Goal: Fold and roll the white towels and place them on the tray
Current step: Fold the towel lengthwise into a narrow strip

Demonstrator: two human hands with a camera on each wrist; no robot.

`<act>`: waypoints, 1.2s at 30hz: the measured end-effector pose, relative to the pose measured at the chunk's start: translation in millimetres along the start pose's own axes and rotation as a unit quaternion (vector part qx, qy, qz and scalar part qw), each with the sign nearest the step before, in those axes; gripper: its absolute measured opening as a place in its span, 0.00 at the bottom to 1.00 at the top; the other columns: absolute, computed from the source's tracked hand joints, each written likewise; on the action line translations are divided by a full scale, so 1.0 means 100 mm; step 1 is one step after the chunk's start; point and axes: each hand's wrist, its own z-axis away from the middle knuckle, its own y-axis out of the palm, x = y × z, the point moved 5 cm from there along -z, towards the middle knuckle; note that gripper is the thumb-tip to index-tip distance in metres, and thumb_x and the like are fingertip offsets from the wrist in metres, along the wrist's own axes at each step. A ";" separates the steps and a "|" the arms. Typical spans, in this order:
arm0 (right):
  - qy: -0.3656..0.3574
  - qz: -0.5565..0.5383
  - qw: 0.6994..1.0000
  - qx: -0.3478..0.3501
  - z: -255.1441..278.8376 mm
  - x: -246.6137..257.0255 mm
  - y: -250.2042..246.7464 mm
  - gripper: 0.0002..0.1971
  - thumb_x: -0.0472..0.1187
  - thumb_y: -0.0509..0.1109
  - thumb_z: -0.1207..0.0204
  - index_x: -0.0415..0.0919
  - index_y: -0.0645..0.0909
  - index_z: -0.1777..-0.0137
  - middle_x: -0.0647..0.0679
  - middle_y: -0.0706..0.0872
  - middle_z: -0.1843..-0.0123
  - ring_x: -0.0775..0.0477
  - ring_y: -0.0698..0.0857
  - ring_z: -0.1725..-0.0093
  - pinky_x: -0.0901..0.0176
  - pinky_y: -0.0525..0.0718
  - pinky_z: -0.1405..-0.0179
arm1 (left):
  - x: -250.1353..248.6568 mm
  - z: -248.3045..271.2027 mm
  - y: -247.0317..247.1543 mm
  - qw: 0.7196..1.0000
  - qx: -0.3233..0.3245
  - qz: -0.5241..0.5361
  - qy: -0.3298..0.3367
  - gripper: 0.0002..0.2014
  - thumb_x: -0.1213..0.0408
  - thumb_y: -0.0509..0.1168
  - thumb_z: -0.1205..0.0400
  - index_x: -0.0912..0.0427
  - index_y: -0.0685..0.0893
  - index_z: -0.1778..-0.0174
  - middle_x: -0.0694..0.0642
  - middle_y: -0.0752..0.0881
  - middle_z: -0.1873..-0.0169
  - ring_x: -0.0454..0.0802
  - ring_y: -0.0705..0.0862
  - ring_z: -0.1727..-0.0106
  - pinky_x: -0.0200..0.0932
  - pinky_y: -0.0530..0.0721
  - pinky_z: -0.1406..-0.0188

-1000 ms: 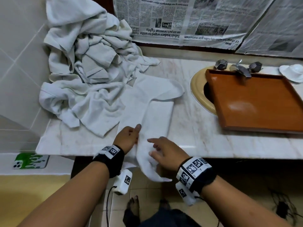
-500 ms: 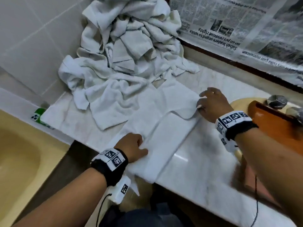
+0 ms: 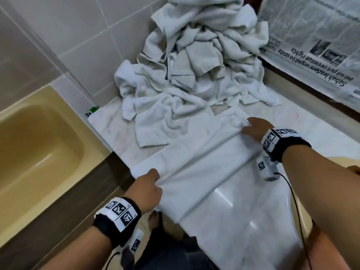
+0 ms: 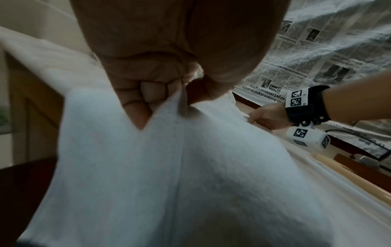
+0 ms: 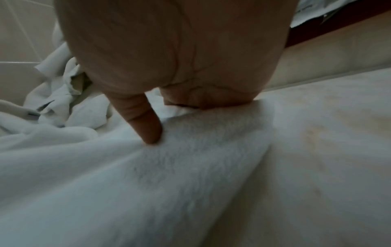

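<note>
A white towel (image 3: 198, 162), folded lengthwise into a long strip, lies slantwise on the marble counter (image 3: 243, 221). My left hand (image 3: 155, 181) pinches its near end at the counter's front edge; the left wrist view shows the curled fingers (image 4: 146, 95) holding a fold of towel (image 4: 190, 183). At the far end my right hand (image 3: 246, 126) holds the towel (image 5: 169, 175), its index finger (image 5: 148, 127) pressing down on the cloth. The brown tray (image 4: 357, 167) shows only as an edge in the left wrist view.
A tall heap of crumpled white towels (image 3: 194, 71) fills the back corner against the tiled wall. A yellow bathtub (image 3: 39, 143) lies to the left, below the counter. Newspaper (image 3: 315, 45) covers the wall at the right. A green phone (image 3: 93, 110) lies by the counter's left corner.
My right hand went from the towel's near end to its far end and took hold there. The towel's loose flap is now folded straight, and my view has swung left.
</note>
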 end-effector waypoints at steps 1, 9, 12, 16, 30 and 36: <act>-0.001 -0.002 1.000 -0.003 -0.01 -0.03 0.01 0.28 0.50 0.66 0.16 0.35 0.70 0.21 0.36 0.70 0.19 0.37 0.70 0.21 0.55 0.65 0.29 | 0.10 0.03 0.04 0.999 0.032 -0.016 -0.026 0.05 0.66 0.60 0.21 0.54 0.70 0.57 0.50 0.78 0.65 0.51 0.79 0.62 0.42 0.71 0.68; 0.010 -0.045 0.996 -0.075 -0.01 -0.09 -0.05 0.20 0.47 0.56 0.11 0.29 0.71 0.33 0.26 0.78 0.32 0.29 0.80 0.36 0.48 0.73 0.44 | 0.01 -0.12 -0.56 0.988 -0.144 0.041 0.033 0.09 0.72 0.56 0.24 0.56 0.78 0.63 0.54 0.82 0.69 0.53 0.81 0.64 0.40 0.72 0.69; 0.023 -0.067 0.993 -0.090 -0.03 -0.08 -0.06 0.19 0.45 0.56 0.11 0.27 0.70 0.32 0.24 0.78 0.34 0.27 0.80 0.36 0.46 0.73 0.44 | 0.18 -0.31 -0.51 0.993 -0.106 0.050 0.006 0.09 0.67 0.56 0.17 0.59 0.81 0.57 0.60 0.85 0.59 0.59 0.83 0.54 0.47 0.78 0.59; 0.022 -0.060 0.994 -0.085 -0.04 -0.06 -0.08 0.21 0.48 0.55 0.11 0.28 0.68 0.34 0.23 0.79 0.37 0.26 0.81 0.38 0.47 0.71 0.50 | 0.22 -0.38 -0.40 0.996 -0.086 -0.026 0.019 0.10 0.54 0.59 0.13 0.54 0.76 0.56 0.52 0.83 0.63 0.53 0.81 0.58 0.45 0.74 0.61; 0.028 -0.061 0.990 -0.124 0.01 -0.02 -0.08 0.16 0.43 0.55 0.11 0.27 0.68 0.35 0.25 0.81 0.40 0.30 0.82 0.42 0.51 0.69 0.54 | 0.26 -0.55 -0.45 0.993 -0.105 -0.057 0.003 0.11 0.54 0.52 0.10 0.57 0.73 0.51 0.59 0.84 0.63 0.58 0.82 0.60 0.48 0.76 0.61; 0.040 -0.061 0.991 -0.115 0.04 0.03 -0.12 0.17 0.46 0.54 0.11 0.29 0.69 0.38 0.27 0.82 0.40 0.29 0.83 0.42 0.49 0.71 0.54 | 0.24 -0.59 -0.45 0.994 -0.082 -0.069 -0.017 0.11 0.52 0.53 0.10 0.56 0.71 0.50 0.57 0.83 0.61 0.58 0.81 0.58 0.48 0.75 0.59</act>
